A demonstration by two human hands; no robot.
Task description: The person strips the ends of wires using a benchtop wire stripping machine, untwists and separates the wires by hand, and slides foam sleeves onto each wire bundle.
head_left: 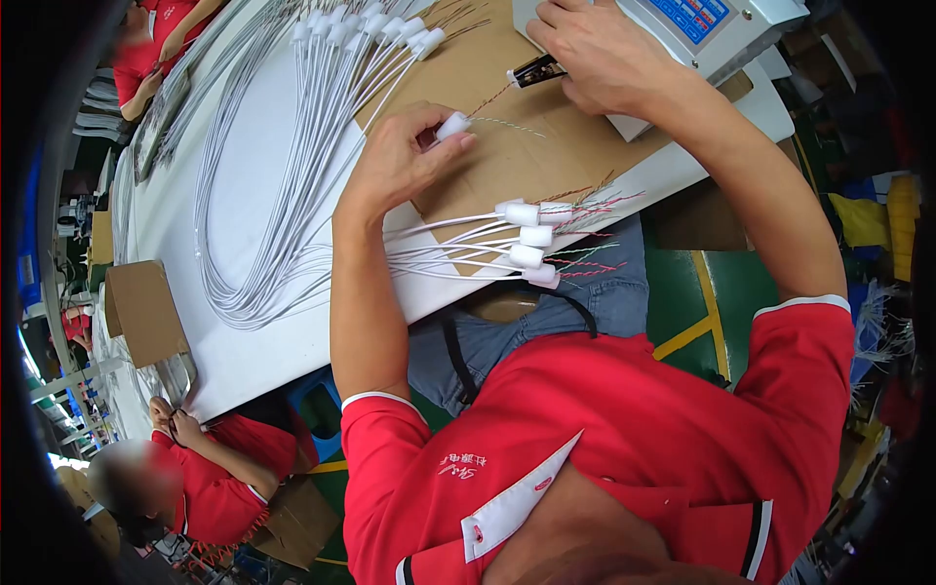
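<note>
My left hand (414, 151) is closed on a white cable end (452, 126), pinched between thumb and fingers. Thin twisted wires spread from that end, a red-brown pair (491, 100) and a green-white pair (509, 125). My right hand (606, 58) is wrapped round a black tool (538, 70), whose tip is at the far end of the red-brown pair. Below my left forearm, several white cable ends (535, 236) with coloured twisted wires lie at the table's near edge. A large looped bundle of white cables (292, 175) lies to the left, its white ends at the top.
A machine (717, 34) with a blue button panel stands at the upper right, on brown cardboard (546, 161). The white table (263, 361) ends near my lap. A cardboard box (146, 312) is at the left. Two co-workers in red shirts sit along the left side.
</note>
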